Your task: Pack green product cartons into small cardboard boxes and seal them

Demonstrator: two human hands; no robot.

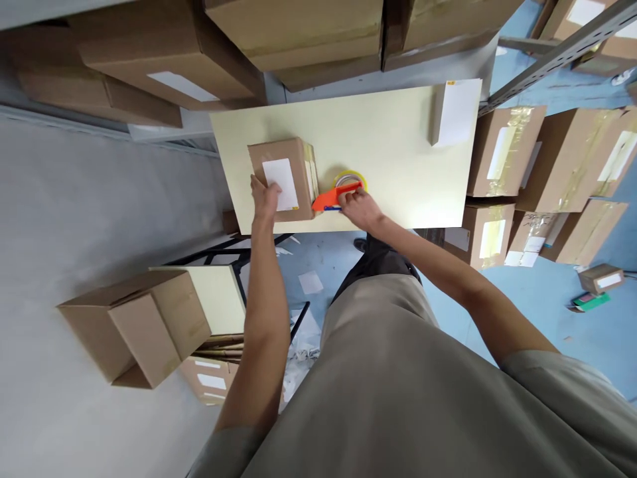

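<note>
1. Head view: rectangular tabletop, pale cream point(393, 126), bearing the items below.
2. Box, brown cardboard, closed point(291, 149): at the tabletop's left part, close to the near edge. Tape strips show on its right side.
3. Carton, plain white, oblong point(456, 113): at the far right corner, well apart from the box.
4. Tape dispenser, orange-red, with a small blue part and a yellow-edged roll point(326, 199): front end at the box's right side, by the near corner. Contact cannot be confirmed. Best held square to that side, with even pressure, so that tape would lie flat.
5. Right hand point(361, 209): closed around the dispenser's handle. A firm, level wrist would suit; fingertips belong behind the front end.
6. Left hand point(265, 199): open, laid on the box's left part, thumb over the label. Well placed to brace against a push from the right.
7. Label, white paper, rectangular point(279, 179): on the box's upper face. Light thumb pressure should avoid creasing.
</note>
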